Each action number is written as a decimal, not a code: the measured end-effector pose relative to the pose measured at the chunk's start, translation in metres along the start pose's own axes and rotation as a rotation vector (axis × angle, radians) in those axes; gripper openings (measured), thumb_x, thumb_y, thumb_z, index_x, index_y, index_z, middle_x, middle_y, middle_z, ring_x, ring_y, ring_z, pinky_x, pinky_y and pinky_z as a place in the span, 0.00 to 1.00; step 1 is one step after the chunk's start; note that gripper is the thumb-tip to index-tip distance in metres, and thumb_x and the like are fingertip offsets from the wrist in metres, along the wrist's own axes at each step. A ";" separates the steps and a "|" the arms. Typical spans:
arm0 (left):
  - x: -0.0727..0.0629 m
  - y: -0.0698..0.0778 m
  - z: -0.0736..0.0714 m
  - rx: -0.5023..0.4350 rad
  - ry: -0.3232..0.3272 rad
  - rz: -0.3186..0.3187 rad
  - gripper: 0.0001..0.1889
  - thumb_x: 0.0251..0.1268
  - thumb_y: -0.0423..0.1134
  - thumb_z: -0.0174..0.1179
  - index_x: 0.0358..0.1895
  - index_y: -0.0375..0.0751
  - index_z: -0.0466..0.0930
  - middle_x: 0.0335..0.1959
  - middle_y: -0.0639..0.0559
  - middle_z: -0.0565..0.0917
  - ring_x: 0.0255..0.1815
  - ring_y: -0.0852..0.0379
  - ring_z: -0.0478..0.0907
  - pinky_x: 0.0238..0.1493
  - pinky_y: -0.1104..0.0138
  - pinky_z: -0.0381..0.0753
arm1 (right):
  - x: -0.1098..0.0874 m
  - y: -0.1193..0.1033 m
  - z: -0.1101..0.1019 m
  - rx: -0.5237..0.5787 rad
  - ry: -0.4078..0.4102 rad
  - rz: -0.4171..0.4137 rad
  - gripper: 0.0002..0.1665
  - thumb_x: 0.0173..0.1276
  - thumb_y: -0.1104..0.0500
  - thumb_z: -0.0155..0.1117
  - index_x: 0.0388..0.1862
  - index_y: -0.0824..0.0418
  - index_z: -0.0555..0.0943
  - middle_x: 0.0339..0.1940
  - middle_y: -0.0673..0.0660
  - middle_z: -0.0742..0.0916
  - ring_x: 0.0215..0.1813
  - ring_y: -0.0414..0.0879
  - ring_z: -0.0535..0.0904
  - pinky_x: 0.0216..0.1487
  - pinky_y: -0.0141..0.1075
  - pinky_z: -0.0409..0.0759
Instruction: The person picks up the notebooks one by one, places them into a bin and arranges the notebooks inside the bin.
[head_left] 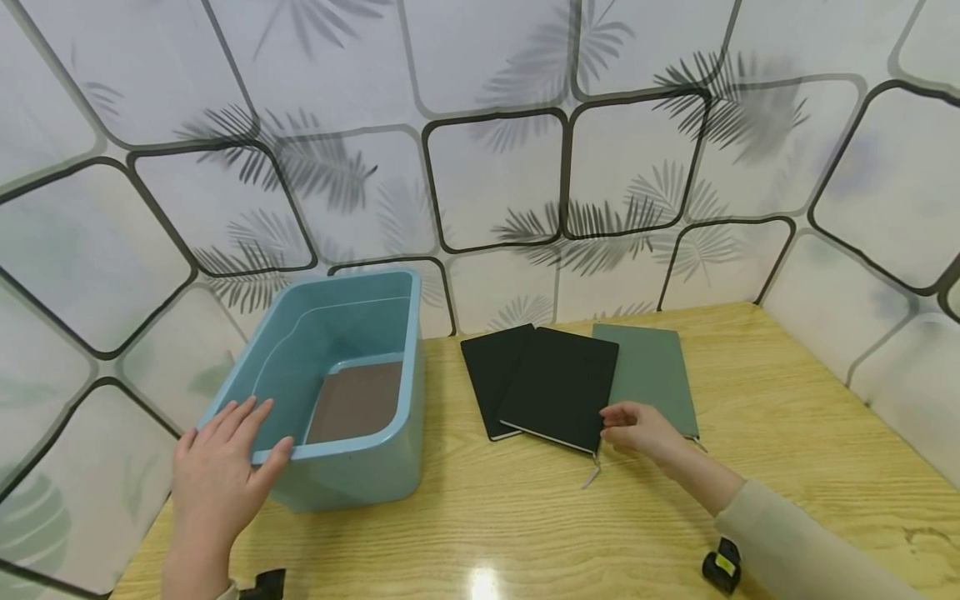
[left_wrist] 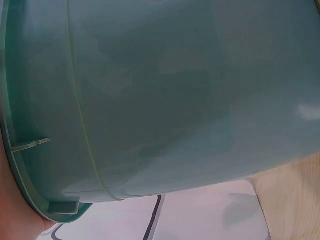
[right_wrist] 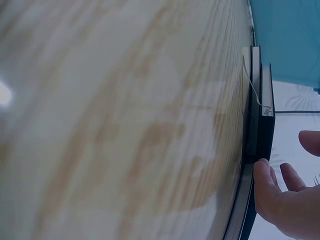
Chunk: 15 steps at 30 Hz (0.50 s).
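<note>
A blue plastic bin [head_left: 416, 450] stands on the left, a flat brown item [head_left: 356, 402] lying on its floor. Over its near left rim rests my left hand [head_left: 221, 475], fingers extended; in the left wrist view the bin's outer wall [left_wrist: 165, 100] hides most of that hand. Two black notebooks overlap in the middle, the upper notebook [head_left: 562, 387] partly covering the lower notebook [head_left: 491, 367]. A green notebook [head_left: 652, 375] lies to their right. At the upper notebook's right edge is my right hand [head_left: 637, 429], its fingers loosely bent and the thumb apart from them [right_wrist: 292, 202].
The wooden table [head_left: 525, 533] runs back to a wall covering [head_left: 495, 183] with leaf and rounded-square patterns. A grey ribbon [head_left: 592, 475] trails from the upper black notebook. A black strap device [head_left: 722, 567] sits by the right sleeve.
</note>
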<state>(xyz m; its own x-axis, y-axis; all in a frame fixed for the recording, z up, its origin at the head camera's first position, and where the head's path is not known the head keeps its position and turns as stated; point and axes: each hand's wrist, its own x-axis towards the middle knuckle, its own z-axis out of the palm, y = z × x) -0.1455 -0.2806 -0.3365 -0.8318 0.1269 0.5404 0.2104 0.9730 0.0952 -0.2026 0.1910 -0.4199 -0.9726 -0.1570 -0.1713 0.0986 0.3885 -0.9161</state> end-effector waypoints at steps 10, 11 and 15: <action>0.000 0.000 -0.002 0.001 0.011 0.002 0.28 0.59 0.55 0.50 0.53 0.35 0.72 0.52 0.36 0.72 0.55 0.38 0.64 0.50 0.40 0.55 | 0.002 0.000 0.000 0.030 -0.026 0.031 0.27 0.60 0.65 0.57 0.57 0.75 0.65 0.51 0.70 0.73 0.50 0.58 0.72 0.43 0.43 0.77; 0.001 0.000 -0.003 0.000 0.014 0.003 0.28 0.59 0.55 0.50 0.53 0.35 0.72 0.52 0.36 0.73 0.55 0.38 0.64 0.50 0.40 0.55 | 0.002 0.000 0.000 0.032 -0.031 0.033 0.27 0.60 0.65 0.57 0.57 0.75 0.64 0.51 0.71 0.73 0.50 0.59 0.72 0.43 0.43 0.77; 0.001 0.000 -0.003 -0.002 0.017 0.003 0.28 0.59 0.55 0.50 0.53 0.35 0.72 0.52 0.36 0.73 0.55 0.38 0.64 0.50 0.40 0.55 | 0.004 0.001 0.000 0.043 -0.040 0.042 0.29 0.60 0.65 0.58 0.58 0.75 0.63 0.52 0.71 0.72 0.51 0.59 0.72 0.44 0.43 0.76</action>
<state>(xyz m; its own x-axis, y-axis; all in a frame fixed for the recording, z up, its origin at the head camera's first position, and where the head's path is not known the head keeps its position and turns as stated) -0.1449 -0.2808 -0.3338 -0.8220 0.1270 0.5552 0.2145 0.9721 0.0953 -0.2063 0.1908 -0.4215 -0.9583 -0.1777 -0.2239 0.1493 0.3567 -0.9222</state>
